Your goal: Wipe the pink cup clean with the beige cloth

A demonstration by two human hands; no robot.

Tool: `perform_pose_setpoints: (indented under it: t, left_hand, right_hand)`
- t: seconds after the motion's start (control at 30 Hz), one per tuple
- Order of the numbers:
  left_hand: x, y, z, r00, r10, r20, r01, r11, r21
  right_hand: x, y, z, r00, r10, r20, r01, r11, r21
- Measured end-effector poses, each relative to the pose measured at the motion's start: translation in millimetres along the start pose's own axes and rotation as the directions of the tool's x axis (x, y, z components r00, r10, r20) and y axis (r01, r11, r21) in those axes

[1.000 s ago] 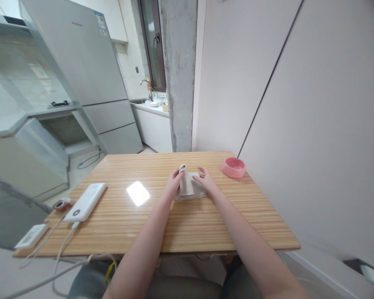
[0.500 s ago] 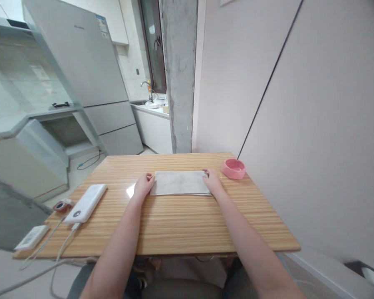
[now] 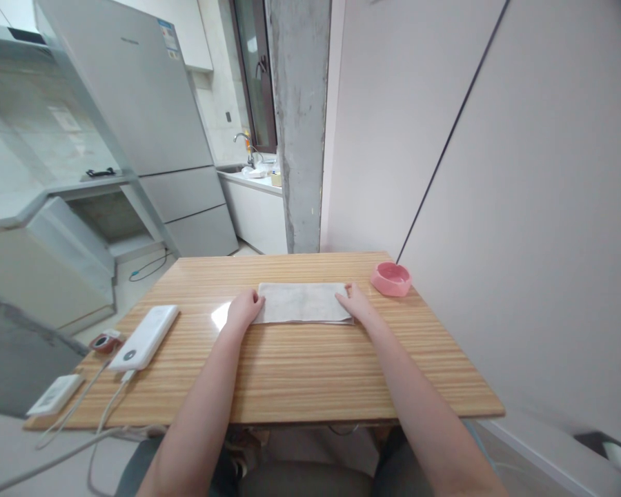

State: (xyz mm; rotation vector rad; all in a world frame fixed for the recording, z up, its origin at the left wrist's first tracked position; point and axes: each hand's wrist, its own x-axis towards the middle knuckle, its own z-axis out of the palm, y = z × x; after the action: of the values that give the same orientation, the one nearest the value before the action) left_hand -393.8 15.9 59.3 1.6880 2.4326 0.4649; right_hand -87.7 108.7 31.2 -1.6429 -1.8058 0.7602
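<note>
Kitchen setting: pale wall to the right, concrete pillar (image 3: pixel 299 124) behind, grey refrigerator (image 3: pixel 145 117) at back left. Striped wooden bench (image 3: pixel 300 366) fills the lower middle of the view.

Cloth (image 3: pixel 303 302): pale grey-white, lying flat on the far middle of the bench as a long rectangle. Long axis runs left to right, parallel to the far bench edge; short ends face the two hands. Surface looks smooth, with no raised fold visible.

Left hand (image 3: pixel 244 308): forearm reaches forward from the lower left, hand palm down, fingers curled at the cloth's left end and touching it. Whether the fingers pinch the edge or merely press on it cannot be told.

Right hand (image 3: pixel 359 304): forearm comes in from the lower right, hand palm down, fingers fairly flat and laid on the cloth's right end. It looks like pressing rather than a closed grasp, though a pinch of the edge cannot be ruled out.

Surroundings: pink dish (image 3: pixel 390 278) near the far right corner, just beyond the right hand, apart from the cloth. White power bank (image 3: pixel 144 337) well to the left, cable running off the near edge. Small white device (image 3: pixel 55 393) at the near left corner.
</note>
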Motion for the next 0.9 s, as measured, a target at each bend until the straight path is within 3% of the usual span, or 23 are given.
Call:
perform_pose_setpoints:
  t: [0.1, 0.27, 0.43, 0.53, 0.7, 0.9]
  left_hand:
    - [1.9, 2.1, 0.6, 0.995, 0.065, -0.072, -0.066, 0.998, -0.019]
    - [4.6, 4.8, 1.3, 0.967, 0.127, -0.22, -0.149, 0.985, -0.085]
    - [4.9, 6.5, 3.5, 0.958, 0.103, -0.268, -0.172, 0.954, -0.248]
    - [6.7, 5.6, 5.0, 0.945, 0.081, -0.318, -0.165, 0.955, -0.248]
    - [9.6, 3.1, 6.8, 0.956, 0.071, -0.284, -0.135, 0.967, -0.214]
    - [6.1, 5.1, 6.6, 0.989, 0.006, -0.147, -0.017, 0.997, -0.072]
  right_hand:
    - [-0.8, -2.6, -1.6, 0.994, -0.075, 0.073, 0.08, 0.995, -0.062]
    - [-4.2, -8.4, -7.0, 0.991, -0.076, 0.111, 0.09, 0.988, -0.128]
    - [-7.2, -10.8, -8.8, 0.987, -0.079, 0.141, 0.097, 0.988, -0.121]
    - [-7.7, -11.0, -9.0, 0.985, -0.077, 0.156, 0.097, 0.988, -0.12]
    - [-9.3, -13.9, -12.1, 0.983, -0.08, 0.165, 0.107, 0.981, -0.162]
    - [-14.2, -17.7, -16.6, 0.979, -0.057, 0.195, 0.101, 0.969, -0.224]
